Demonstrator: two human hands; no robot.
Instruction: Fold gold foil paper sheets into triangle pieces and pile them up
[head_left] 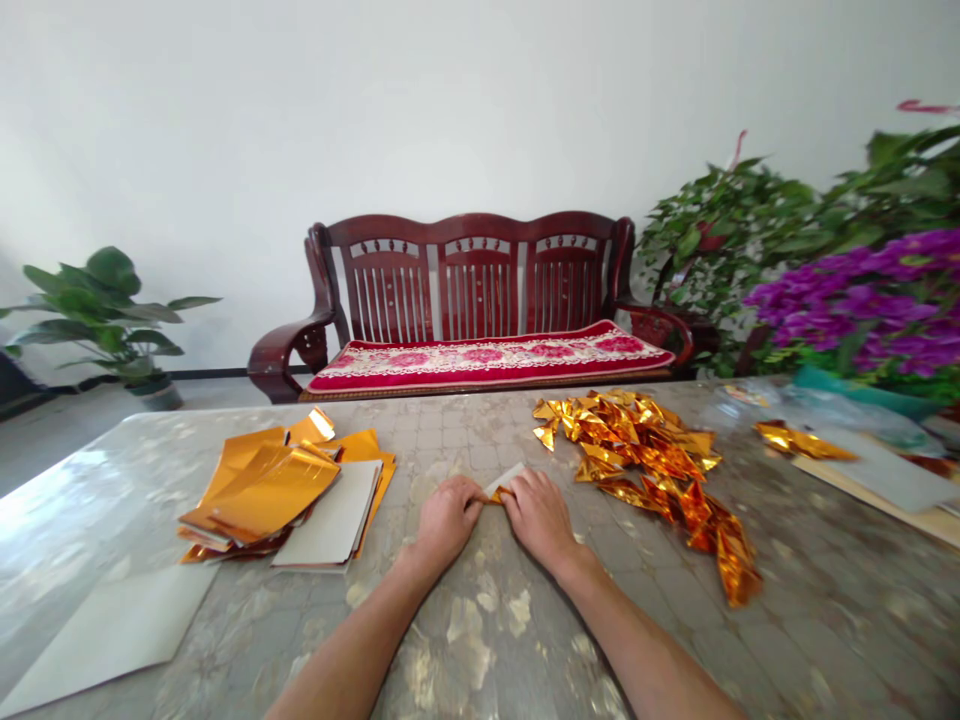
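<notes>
Presently, left hand (448,520) and right hand (538,518) clamp fingers (517,484) on a gold foil strip (497,494); uneven pressure risks tearing it.

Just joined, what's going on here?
A person's left hand and right hand pinch a small folded piece of gold foil on a mottled tabletop. A heap of folded gold foil pieces lies to the right, and a stack of gold foil sheets lies to the left.
</notes>
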